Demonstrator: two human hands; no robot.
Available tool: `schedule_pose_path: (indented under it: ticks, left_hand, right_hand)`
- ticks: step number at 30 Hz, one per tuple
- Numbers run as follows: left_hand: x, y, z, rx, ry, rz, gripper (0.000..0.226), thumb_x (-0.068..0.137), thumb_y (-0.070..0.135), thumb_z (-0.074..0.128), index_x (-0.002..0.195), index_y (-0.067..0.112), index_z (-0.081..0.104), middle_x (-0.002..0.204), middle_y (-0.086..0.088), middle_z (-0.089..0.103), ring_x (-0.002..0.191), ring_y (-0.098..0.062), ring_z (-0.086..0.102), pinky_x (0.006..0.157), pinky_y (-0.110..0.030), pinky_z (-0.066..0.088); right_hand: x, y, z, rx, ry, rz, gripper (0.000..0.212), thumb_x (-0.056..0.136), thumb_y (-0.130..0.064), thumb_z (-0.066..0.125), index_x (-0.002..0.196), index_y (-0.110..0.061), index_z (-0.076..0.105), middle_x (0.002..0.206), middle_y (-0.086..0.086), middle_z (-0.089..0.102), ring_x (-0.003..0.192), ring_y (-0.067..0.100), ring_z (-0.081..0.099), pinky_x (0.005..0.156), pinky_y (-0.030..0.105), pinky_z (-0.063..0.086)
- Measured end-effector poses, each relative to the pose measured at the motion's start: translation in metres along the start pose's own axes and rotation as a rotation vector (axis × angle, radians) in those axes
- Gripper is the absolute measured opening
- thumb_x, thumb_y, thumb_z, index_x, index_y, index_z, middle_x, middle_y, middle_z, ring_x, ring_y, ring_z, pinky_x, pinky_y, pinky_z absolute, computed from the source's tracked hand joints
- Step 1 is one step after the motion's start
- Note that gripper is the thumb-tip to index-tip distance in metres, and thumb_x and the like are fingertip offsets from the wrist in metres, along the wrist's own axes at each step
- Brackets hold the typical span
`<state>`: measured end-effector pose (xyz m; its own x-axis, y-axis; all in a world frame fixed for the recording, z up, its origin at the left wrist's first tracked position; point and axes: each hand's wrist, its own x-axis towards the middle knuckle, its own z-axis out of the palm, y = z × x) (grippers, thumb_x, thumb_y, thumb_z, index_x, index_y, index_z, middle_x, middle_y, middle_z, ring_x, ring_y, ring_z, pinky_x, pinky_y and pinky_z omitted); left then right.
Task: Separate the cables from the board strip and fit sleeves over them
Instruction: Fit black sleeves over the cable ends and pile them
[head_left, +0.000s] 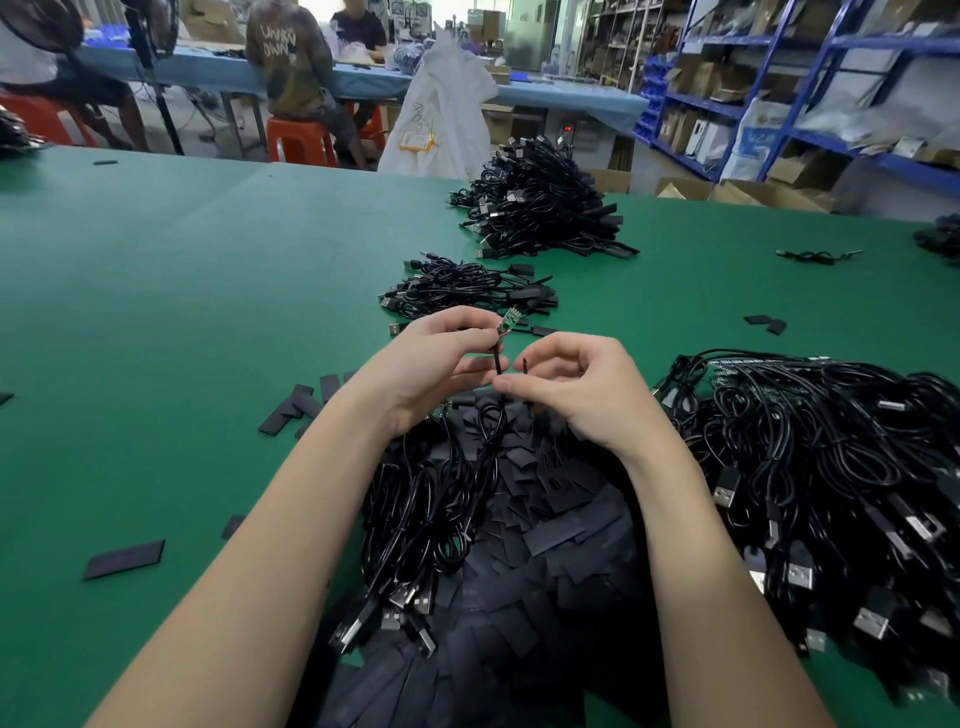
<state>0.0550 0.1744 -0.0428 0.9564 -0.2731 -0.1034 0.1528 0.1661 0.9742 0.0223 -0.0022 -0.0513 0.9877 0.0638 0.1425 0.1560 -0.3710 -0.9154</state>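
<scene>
The cable (497, 358), its small circuit board (506, 323) uppermost, is pinched upright by the left hand (434, 364), while a black sleeve (524, 365) is pinched just right of it in the right hand (576, 387), long axis parallel.

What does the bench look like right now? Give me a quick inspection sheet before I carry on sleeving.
Surface: green table, bare at left.
Job's things: cable with small green board on its end; black sleeve, not yet on the board.
Clutter: sleeve pile below the hands; loose sleeves scattered left.
Grips: left hand pinches the cable under the board; right hand pinches the sleeve.
Cables: unsleeved heap at right; two sleeved piles ahead.
Surroundings: seated people at a far bench; blue shelving at right.
</scene>
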Motion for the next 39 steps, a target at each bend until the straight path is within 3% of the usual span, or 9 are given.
schedule_pose_path:
  ticks: [7,12,17,20,30,35,39]
  left_hand:
    - [0.000,-0.001,0.002,-0.003,-0.014,-0.005,0.016,0.099,0.002,0.056,0.095,0.013,0.067,0.081,-0.006,0.066,0.076,-0.020,0.070,0.083,-0.033,0.059]
    - [-0.001,-0.001,0.002,-0.007,-0.021,-0.011,0.017,0.099,0.002,0.058,0.092,0.014,0.069,0.080,-0.005,0.066,0.071,-0.015,0.068,0.073,-0.025,0.058]
    - [-0.003,-0.001,0.007,0.042,-0.022,0.005,0.015,0.099,0.004,0.059,0.094,0.014,0.069,0.082,-0.002,0.069,0.074,-0.015,0.070,0.073,-0.024,0.058]
    - [-0.004,-0.001,0.011,0.083,-0.013,0.030,0.010,0.098,0.005,0.062,0.094,0.013,0.068,0.091,-0.010,0.064,0.073,-0.015,0.070,0.072,-0.023,0.058]
    - [-0.007,0.000,0.017,0.105,-0.085,0.037,0.009,0.091,0.005,0.070,0.097,0.013,0.070,0.091,-0.011,0.059,0.086,-0.023,0.055,0.090,-0.032,0.054]
    - [-0.008,0.000,0.019,0.085,-0.117,0.038,0.014,0.090,0.004,0.071,0.103,0.009,0.069,0.089,-0.011,0.054,0.086,-0.026,0.044,0.087,-0.035,0.046]
    - [-0.007,-0.001,0.019,0.090,-0.117,0.043,0.014,0.089,0.004,0.072,0.102,0.008,0.070,0.076,0.000,0.061,0.072,-0.016,0.053,0.082,-0.028,0.049]
  right_hand:
    - [-0.001,0.001,-0.001,0.014,0.074,0.048,0.049,0.049,-0.052,0.094,0.074,-0.015,0.073,0.064,-0.003,0.071,0.050,0.004,0.054,0.050,0.016,0.040]
    - [-0.003,0.001,-0.001,0.091,0.098,0.083,0.037,0.059,-0.039,0.098,0.068,-0.017,0.070,0.057,0.002,0.069,0.042,0.009,0.053,0.038,0.019,0.038]
    - [0.000,-0.001,0.000,0.233,0.207,0.115,0.041,0.077,-0.033,0.088,0.100,-0.014,0.060,0.076,0.009,0.077,0.053,0.018,0.069,0.043,0.021,0.047]
    - [0.000,-0.001,-0.005,0.388,0.240,0.106,0.035,0.085,-0.029,0.082,0.094,-0.017,0.051,0.072,0.006,0.075,0.054,0.018,0.069,0.047,0.020,0.049]
    - [-0.001,-0.009,-0.011,0.735,0.218,0.161,0.017,0.089,-0.022,0.076,0.081,-0.010,0.066,0.073,0.001,0.073,0.066,0.015,0.074,0.059,0.015,0.056]
    - [-0.002,-0.010,-0.015,0.876,0.220,0.155,0.012,0.087,-0.011,0.076,0.090,-0.007,0.065,0.080,0.003,0.073,0.077,0.020,0.077,0.062,0.015,0.057]
    - [-0.002,-0.009,-0.017,0.890,0.273,0.188,0.015,0.089,-0.005,0.074,0.099,-0.008,0.063,0.080,0.001,0.076,0.076,0.020,0.077,0.058,0.016,0.056]
